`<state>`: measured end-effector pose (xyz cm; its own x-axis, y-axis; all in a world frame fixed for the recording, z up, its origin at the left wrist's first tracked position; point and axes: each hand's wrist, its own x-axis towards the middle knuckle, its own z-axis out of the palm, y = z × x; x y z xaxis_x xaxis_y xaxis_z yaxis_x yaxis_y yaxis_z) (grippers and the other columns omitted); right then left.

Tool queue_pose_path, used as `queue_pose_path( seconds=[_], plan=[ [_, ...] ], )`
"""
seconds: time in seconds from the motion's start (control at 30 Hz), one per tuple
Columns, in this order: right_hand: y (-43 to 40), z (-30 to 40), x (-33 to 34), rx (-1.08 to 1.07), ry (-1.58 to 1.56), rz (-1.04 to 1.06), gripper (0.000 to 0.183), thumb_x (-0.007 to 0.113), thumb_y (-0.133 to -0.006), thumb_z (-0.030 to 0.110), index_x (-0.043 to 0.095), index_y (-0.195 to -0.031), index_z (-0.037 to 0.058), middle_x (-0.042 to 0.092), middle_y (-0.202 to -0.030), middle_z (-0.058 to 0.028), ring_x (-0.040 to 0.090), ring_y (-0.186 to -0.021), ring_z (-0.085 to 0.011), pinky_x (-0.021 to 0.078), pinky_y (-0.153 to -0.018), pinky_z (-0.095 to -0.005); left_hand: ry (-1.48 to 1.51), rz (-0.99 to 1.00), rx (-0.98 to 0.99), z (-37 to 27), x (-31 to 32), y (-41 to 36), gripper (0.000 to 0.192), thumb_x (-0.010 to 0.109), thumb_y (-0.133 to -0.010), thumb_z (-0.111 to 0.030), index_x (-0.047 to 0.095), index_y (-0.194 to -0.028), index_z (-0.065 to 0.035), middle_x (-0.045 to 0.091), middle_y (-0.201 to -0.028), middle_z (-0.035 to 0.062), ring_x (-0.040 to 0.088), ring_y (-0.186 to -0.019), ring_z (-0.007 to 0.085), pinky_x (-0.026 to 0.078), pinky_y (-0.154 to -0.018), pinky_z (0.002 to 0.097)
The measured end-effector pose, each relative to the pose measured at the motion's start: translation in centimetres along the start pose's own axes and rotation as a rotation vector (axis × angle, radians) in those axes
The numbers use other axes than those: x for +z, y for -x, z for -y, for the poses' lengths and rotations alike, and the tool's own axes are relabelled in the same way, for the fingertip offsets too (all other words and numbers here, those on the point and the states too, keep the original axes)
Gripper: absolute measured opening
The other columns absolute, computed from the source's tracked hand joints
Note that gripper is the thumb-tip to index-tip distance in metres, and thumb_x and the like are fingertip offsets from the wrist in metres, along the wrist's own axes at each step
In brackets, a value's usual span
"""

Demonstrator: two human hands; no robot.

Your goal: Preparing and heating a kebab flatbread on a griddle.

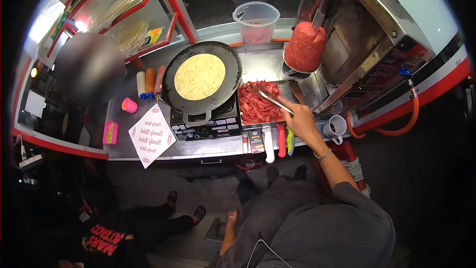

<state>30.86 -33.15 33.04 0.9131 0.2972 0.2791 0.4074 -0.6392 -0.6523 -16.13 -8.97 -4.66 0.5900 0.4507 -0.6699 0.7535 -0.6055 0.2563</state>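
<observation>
My right hand (pixel 302 121) grips metal tongs (pixel 273 99), whose tips touch a heap of reddish shaved meat strips (pixel 256 108) in a shallow metal tray. To the left of the meat, a round flatbread (pixel 200 77) lies flat on a dark cast-iron griddle pan (pixel 197 109) set over a stove (pixel 206 129). Down by my thigh hangs my left hand (pixel 232 216), away from the counter; its fingers are too unclear to read. Behind the meat stands a vertical cone of red meat (pixel 305 47) on a spit.
Knives with white (pixel 268 145), red (pixel 281 141) and green (pixel 290 142) handles line the front edge. Beside them stands a mug (pixel 334 128). Printed wrapping paper (pixel 152 136) and squeeze bottles (pixel 150 82) occupy the left. Behind are a plastic tub (pixel 256 22) and a grill (pixel 346 48). Another person (pixel 115 234) is at lower left.
</observation>
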Motion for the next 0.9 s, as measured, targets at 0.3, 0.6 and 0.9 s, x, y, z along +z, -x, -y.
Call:
queue_pose_path(
  seconds=[0.3, 0.6, 0.9],
  plan=[
    [1.3, 1.0, -1.0, 0.024, -0.059, 0.152, 0.032, 0.065, -0.09, 0.017, 0.069, -0.12, 0.01, 0.066, -0.079, -0.025, 0.065, -0.075, -0.0422, 0.0511, -0.071, -0.0493, 1.126, 0.229, -0.251, -2.2, -5.0, -5.7, 0.036, 0.048, -0.102, -0.032, 0.068, -0.102, -0.0016, 0.074, -0.091, 0.0126, 0.071, -0.07, 0.0206, 0.054, -0.059, 0.0322],
    [-3.4, 0.2, 0.9, 0.006, -0.042, 0.036, 0.034, 0.065, -0.088, 0.019, 0.069, -0.122, 0.0126, 0.068, -0.089, -0.0253, 0.067, -0.082, -0.0424, 0.0525, -0.074, -0.0491, 1.262, 0.12, -0.247, -5.2, -6.6, -3.6, 0.029, 0.049, -0.1, -0.027, 0.067, -0.103, -0.0044, 0.073, -0.087, 0.0102, 0.07, -0.07, 0.0183, 0.052, -0.055, 0.0319],
    [-3.5, -2.0, 3.2, -0.04, -0.087, 0.091, 0.032, 0.059, -0.091, 0.012, 0.068, -0.121, 0.0019, 0.071, -0.103, -0.0237, 0.071, -0.09, -0.0312, 0.0529, -0.08, -0.037, 1.232, -0.05, -0.429, -3.4, -4.3, -1.5, 0.038, 0.046, -0.102, -0.03, 0.069, -0.105, -0.0005, 0.074, -0.097, 0.0105, 0.07, -0.081, 0.0206, 0.055, -0.07, 0.0359]
  ],
)
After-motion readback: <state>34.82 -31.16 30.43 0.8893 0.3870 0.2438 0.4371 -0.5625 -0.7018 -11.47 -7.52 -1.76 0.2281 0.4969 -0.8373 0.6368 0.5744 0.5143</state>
